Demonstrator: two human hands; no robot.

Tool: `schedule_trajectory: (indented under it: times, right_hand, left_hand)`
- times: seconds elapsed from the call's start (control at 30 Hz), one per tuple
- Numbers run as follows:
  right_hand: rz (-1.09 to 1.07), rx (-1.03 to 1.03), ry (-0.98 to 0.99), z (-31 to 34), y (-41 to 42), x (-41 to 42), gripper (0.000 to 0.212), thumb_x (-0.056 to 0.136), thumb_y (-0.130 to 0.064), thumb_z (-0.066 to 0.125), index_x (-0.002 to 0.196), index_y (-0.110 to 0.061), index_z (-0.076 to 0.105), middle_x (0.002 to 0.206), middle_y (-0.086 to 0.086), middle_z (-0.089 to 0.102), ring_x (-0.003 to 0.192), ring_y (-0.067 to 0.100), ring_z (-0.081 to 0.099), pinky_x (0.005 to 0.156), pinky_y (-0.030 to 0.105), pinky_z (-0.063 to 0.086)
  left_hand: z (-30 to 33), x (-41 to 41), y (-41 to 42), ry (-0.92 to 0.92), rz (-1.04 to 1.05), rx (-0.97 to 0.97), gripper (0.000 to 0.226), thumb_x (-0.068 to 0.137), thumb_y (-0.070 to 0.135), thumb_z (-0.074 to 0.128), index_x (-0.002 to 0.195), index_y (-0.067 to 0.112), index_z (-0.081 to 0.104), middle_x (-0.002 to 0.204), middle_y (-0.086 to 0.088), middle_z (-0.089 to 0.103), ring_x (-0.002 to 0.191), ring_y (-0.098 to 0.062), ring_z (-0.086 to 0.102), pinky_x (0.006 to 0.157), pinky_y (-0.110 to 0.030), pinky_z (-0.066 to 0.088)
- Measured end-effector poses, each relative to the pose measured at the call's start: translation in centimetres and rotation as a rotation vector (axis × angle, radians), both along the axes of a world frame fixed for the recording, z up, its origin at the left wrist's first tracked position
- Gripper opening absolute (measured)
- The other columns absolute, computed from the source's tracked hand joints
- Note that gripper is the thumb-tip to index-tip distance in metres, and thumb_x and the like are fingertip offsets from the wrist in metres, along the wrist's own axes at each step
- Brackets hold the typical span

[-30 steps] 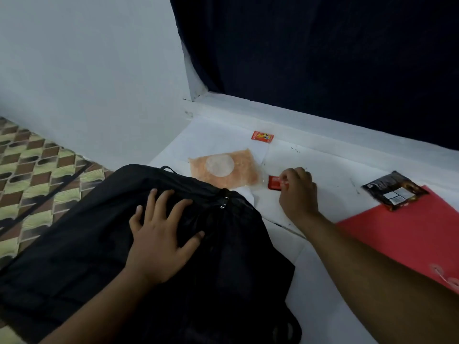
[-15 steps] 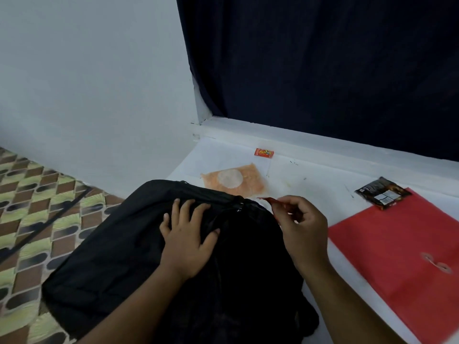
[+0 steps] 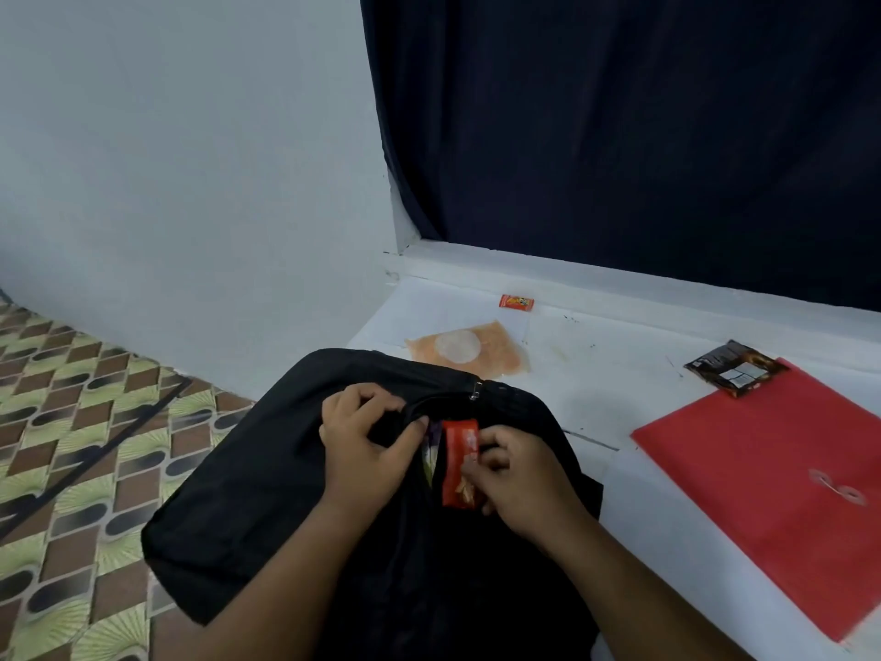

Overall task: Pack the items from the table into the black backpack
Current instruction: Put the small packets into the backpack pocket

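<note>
My right hand (image 3: 517, 474) pinches the red packet (image 3: 458, 462) over the black backpack (image 3: 295, 474) opening, which my left hand (image 3: 364, 441) grips. On the counter (image 3: 600, 403), orange pouch (image 3: 469, 350) at 12 o'clock, red folder (image 3: 772, 474) and dark sachet (image 3: 732, 369) at 2 o'clock.

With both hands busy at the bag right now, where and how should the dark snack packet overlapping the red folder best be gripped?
Pinch the dark snack packet at its far-left corner, coming from the window side. It lies flat, and that end rests on the white table, off the red folder, so fingers won't drag the folder.
</note>
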State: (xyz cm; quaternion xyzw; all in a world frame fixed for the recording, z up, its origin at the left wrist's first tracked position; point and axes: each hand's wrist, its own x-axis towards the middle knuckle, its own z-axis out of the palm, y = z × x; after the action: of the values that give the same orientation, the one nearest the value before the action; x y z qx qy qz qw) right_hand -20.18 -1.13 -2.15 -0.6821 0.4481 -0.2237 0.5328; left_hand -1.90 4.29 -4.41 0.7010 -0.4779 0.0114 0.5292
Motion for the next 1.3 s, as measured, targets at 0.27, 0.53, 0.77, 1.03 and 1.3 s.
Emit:
schedule_trajectory:
  times: [0.27,0.53,0.77,1.03,1.3]
  right_hand:
    - [-0.065,0.218,-0.246,0.8,1.1,3.5,0.027,0.089,-0.001,0.071,0.114,-0.009,0.065,0.103,0.006,0.074,0.074,0.01,0.071,0.067,0.02,0.056]
    - [-0.117,0.097,-0.344,-0.5,2.1,2.0,0.037,0.091,0.011,0.058,0.099,-0.024,0.068,0.097,-0.006,0.076,0.089,0.011,0.075,0.079,0.023,0.058]
    - [-0.184,-0.118,-0.294,0.1,-0.6,0.4,0.024,0.094,0.002,0.059,0.098,-0.02,0.07,0.09,-0.001,0.074,0.073,0.014,0.074,0.072,0.027,0.061]
    - [-0.267,-0.254,-0.218,1.0,-7.1,-0.5,0.015,0.095,-0.008,0.061,0.098,-0.02,0.069,0.086,-0.006,0.074,0.07,0.005,0.072,0.07,0.018,0.057]
    - [-0.135,-0.394,-0.011,-0.7,-18.1,2.0,0.021,0.093,-0.011,0.059,0.108,-0.023,0.066,0.109,-0.013,0.067,0.096,0.006,0.063,0.082,0.021,0.048]
  left_hand:
    - [2.4,0.8,0.7,-0.05,-0.025,-0.041,0.023,0.073,0.043,0.071,0.076,0.021,0.073,0.086,0.013,0.061,0.096,-0.009,0.05,0.084,-0.009,0.034]
    - [1.2,0.3,1.3,-0.016,0.026,0.041,0.024,0.073,0.053,0.067,0.079,0.03,0.07,0.093,0.018,0.062,0.102,-0.011,0.051,0.092,-0.038,0.044]
    - [-1.3,-1.0,0.8,-0.142,0.121,0.595,0.091,0.071,0.085,0.03,0.151,0.043,0.027,0.168,0.002,-0.002,0.153,-0.018,-0.019,0.122,-0.046,-0.003]
    - [-1.9,-0.7,-0.6,-0.241,0.13,0.746,0.093,0.074,0.087,0.018,0.157,0.044,0.013,0.168,0.004,-0.016,0.149,-0.022,-0.033,0.12,-0.047,-0.016]
    - [-1.9,-0.8,-1.4,-0.271,0.16,0.734,0.086,0.077,0.082,0.024,0.154,0.044,0.024,0.169,0.005,-0.009,0.15,-0.019,-0.03,0.12,-0.045,-0.014]
